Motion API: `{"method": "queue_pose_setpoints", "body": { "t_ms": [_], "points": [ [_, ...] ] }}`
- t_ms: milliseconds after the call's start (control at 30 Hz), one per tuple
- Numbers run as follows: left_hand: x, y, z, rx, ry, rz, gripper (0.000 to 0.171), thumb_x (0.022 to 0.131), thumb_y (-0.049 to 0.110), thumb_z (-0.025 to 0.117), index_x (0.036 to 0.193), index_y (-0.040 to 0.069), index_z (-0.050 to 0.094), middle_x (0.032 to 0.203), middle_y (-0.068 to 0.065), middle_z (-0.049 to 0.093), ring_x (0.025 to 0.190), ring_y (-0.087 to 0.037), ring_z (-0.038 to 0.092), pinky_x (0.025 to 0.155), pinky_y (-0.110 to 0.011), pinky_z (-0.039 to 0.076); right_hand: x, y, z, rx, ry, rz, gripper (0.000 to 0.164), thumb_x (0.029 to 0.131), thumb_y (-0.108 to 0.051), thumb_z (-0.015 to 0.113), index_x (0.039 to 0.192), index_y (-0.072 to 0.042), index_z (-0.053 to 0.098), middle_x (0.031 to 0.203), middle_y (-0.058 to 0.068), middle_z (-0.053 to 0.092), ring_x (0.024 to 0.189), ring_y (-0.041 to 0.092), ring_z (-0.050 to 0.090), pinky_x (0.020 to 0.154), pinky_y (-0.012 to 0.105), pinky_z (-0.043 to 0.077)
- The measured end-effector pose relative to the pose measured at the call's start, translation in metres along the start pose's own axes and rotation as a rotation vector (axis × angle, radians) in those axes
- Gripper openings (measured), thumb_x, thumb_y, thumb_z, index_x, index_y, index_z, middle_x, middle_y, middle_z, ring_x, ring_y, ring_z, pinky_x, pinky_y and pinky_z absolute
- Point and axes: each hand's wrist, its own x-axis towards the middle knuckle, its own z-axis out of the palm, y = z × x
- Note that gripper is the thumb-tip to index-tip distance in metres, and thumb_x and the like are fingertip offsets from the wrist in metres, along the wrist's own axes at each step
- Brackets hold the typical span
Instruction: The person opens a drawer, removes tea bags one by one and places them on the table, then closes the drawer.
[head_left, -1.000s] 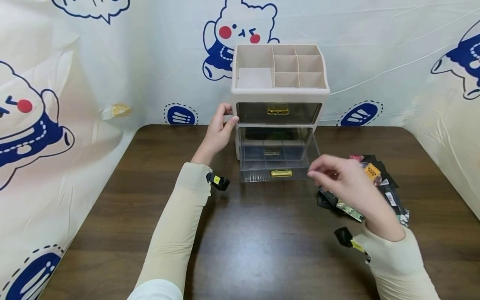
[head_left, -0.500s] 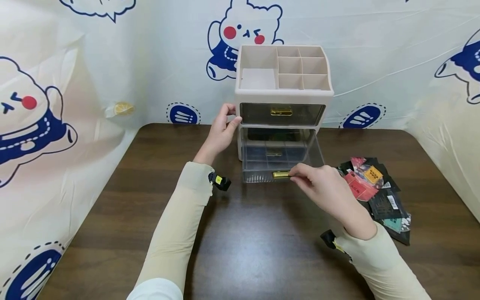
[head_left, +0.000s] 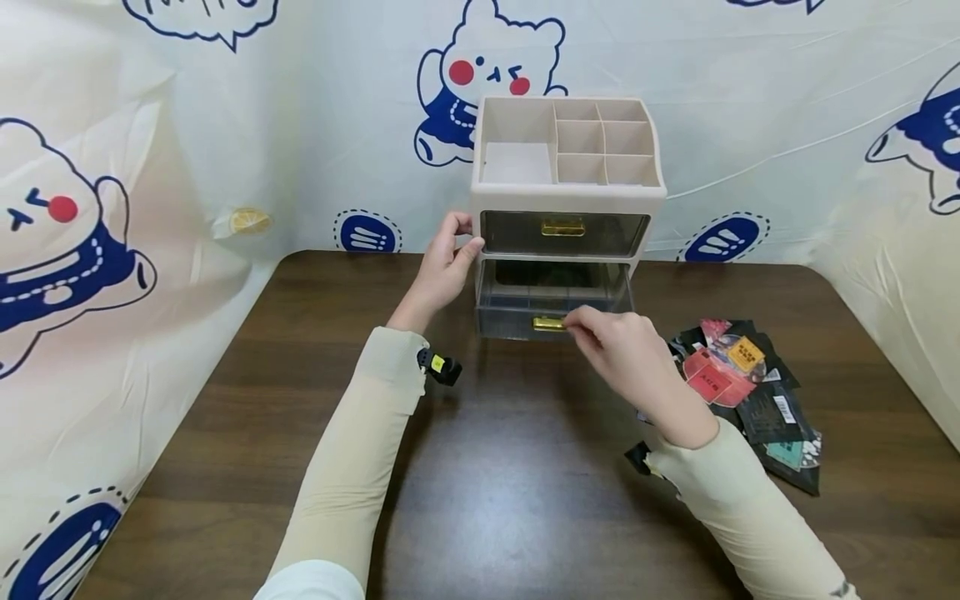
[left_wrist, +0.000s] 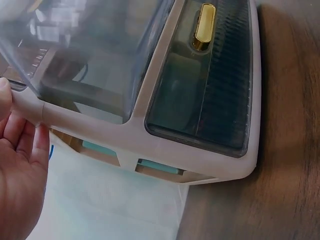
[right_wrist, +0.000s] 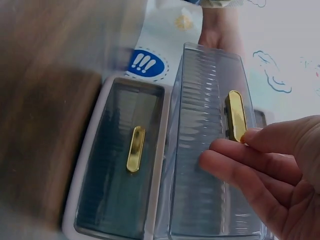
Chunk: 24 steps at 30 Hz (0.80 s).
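Our right hand (head_left: 637, 362) pinches gold handle (head_left: 548, 323) between fingers (right_wrist: 250, 157); left hand (head_left: 440, 271) grips cabinet (head_left: 570, 200) edge. We judge clear drawer (head_left: 506, 324) light, stiff, slick; handle best hold.

Dk brn wood-grain table (head_left: 480, 483), rounded far corners. Drawer unit (head_left: 570, 197) stands upright at back, approx. mid. Packets (head_left: 772, 412) lie in overlapping pile, R of it, nearer front.

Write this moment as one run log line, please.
left hand: grips organizer side; right hand: pinches middle drawer handle; drawer: partly open; packets: on table
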Motion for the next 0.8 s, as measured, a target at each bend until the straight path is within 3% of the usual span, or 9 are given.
{"method": "queue_pose_setpoints", "body": {
  "t_ms": [367, 533, 733, 800],
  "points": [
    [0.004, 0.004, -0.002, 0.019, 0.002, 0.01, 0.021, 0.097, 0.006, 0.042, 0.114, -0.006, 0.037, 0.115, -0.019, 0.044, 0.113, -0.022, 0.038, 0.094, -0.043, 0.038, 0.035, 0.024, 0.007, -0.098, 0.014, 0.057, 0.008, 0.087, -0.006, 0.059, 0.094, -0.007, 0.062, 0.075, 0.009, 0.066, 0.046, 0.014, 0.048, 0.038, 0.031, 0.042],
    [0.004, -0.004, 0.001, 0.007, 0.006, 0.031, 0.021, 0.097, 0.007, 0.043, 0.112, -0.005, 0.038, 0.114, -0.019, 0.045, 0.112, -0.021, 0.039, 0.093, -0.043, 0.038, 0.043, 0.033, 0.013, -0.131, 0.038, 0.071, 0.007, 0.087, -0.006, 0.059, 0.093, -0.006, 0.062, 0.074, 0.011, 0.066, 0.048, 0.02, 0.053, 0.038, 0.035, 0.045],
    [-0.001, -0.002, 0.001, 0.017, 0.012, 0.001, 0.022, 0.096, 0.006, 0.044, 0.114, -0.006, 0.037, 0.115, -0.021, 0.045, 0.112, -0.023, 0.039, 0.095, -0.045, 0.037, 0.048, 0.041, 0.021, -0.147, 0.045, 0.078, 0.006, 0.087, -0.007, 0.059, 0.093, -0.006, 0.061, 0.079, 0.012, 0.068, 0.051, 0.02, 0.056, 0.041, 0.036, 0.048],
    [0.0, -0.011, 0.002, 0.011, 0.014, 0.005, 0.022, 0.096, 0.006, 0.045, 0.114, -0.006, 0.038, 0.115, -0.02, 0.045, 0.112, -0.023, 0.039, 0.095, -0.046, 0.037, 0.046, 0.043, 0.024, -0.153, 0.054, 0.059, 0.007, 0.087, -0.007, 0.059, 0.095, -0.006, 0.059, 0.075, 0.01, 0.066, 0.047, 0.019, 0.053, 0.039, 0.035, 0.046]
  ]
}}
